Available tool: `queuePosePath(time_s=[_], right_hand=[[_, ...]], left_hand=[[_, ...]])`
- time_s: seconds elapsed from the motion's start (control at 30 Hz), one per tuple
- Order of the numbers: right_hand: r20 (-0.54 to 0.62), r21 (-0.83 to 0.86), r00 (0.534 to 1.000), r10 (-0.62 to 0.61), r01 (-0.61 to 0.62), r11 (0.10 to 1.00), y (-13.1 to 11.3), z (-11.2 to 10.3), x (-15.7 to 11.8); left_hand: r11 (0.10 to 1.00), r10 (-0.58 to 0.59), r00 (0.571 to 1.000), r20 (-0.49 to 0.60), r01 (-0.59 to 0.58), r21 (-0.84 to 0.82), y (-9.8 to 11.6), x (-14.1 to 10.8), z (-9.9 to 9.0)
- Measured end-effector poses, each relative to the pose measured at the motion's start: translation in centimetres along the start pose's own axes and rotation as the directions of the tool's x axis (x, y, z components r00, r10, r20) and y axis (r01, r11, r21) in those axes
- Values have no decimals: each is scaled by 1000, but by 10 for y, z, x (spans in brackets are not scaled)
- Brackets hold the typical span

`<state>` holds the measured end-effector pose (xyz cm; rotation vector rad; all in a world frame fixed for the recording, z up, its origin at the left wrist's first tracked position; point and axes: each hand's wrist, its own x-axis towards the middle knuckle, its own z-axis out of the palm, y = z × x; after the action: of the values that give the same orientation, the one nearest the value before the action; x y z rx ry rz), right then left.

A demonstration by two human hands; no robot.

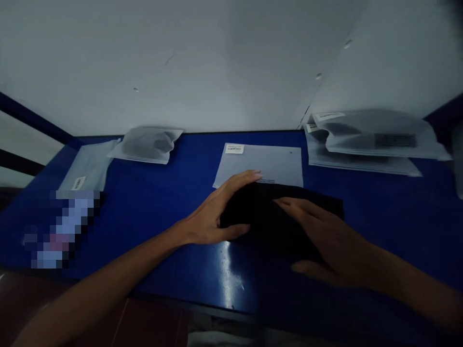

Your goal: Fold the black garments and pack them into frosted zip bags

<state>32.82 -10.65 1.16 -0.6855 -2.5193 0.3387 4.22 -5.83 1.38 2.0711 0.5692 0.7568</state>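
A folded black cloth item (267,217), perhaps a garment, lies on the blue tabletop in front of me; its dark surface hides the folds. My left hand (220,212) grips its left end, with the fingers over the far edge and the thumb on the near side. Across the right part rests my right hand (321,236), fingers stretched out flat and the thumb apart near the front edge. Just behind the cloth is a flat frosted zip bag (267,161) with a white barcode label; the cloth overlaps its near edge.
Two filled frosted bags (379,132) are stacked at the back right. Another filled bag (144,144) stands at the back left, beside a flatter labelled bag (88,164). A blurred-out object (68,229) lies at the left. A white wall (202,67) bounds the blue table (159,188).
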Motion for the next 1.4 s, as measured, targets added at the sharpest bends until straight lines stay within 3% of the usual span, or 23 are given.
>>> queuePosePath(time_s=[0.1, 0.2, 0.33, 0.53, 0.67, 0.77, 0.9, 1.0, 1.07, 1.17, 1.27, 1.33, 1.4], right_hand=[[-44, -181, 995, -91, 82, 980, 0, 5, 0], [-91, -200, 986, -142, 121, 972, 4, 4, 0], [32, -233, 986, -166, 169, 958, 7, 3, 0], [171, -253, 985, -23, 66, 965, 5, 12, -2], [177, -237, 984, 2, 41, 971, 6, 11, -2], [125, -196, 992, -16, 41, 980, 7, 9, -1], [-1, -216, 1000, -21, 21, 976, 12, 9, -1], [-125, -291, 991, 57, -91, 952, 16, 9, 0], [-272, -311, 945, 183, -266, 912, 18, 7, 2], [-444, -245, 801, 402, -540, 805, 24, -1, 2], [-380, -268, 701, 603, -708, 653, 36, -6, -1], [-289, -333, 677, 677, -734, 592, 43, -5, -4], [-239, -362, 682, 691, -723, 589, 45, -2, -6]], left_hand=[[997, 11, 1000, 14, -12, 82, -2, 1, 0], [991, -29, 998, -63, 37, 128, -5, 2, 0], [984, -80, 989, -125, 98, 148, -7, 3, -3], [998, -63, 997, 51, 63, -4, -2, 4, -14], [996, -64, 991, 121, 55, 74, -1, 3, -17], [972, -86, 985, 151, 49, 231, -5, 1, -16], [913, -35, 982, 186, -44, 405, -12, 1, -11], [876, -33, 985, 167, -52, 480, -13, 1, -8], [853, -60, 990, 125, -14, 521, -13, 1, -7], [822, -111, 993, 42, 68, 566, -14, -1, -6], [814, -131, 991, 7, 104, 572, -14, -2, -7], [828, -135, 991, 20, 102, 551, -14, -3, -8], [844, -133, 990, 36, 94, 528, -14, -3, -9]])
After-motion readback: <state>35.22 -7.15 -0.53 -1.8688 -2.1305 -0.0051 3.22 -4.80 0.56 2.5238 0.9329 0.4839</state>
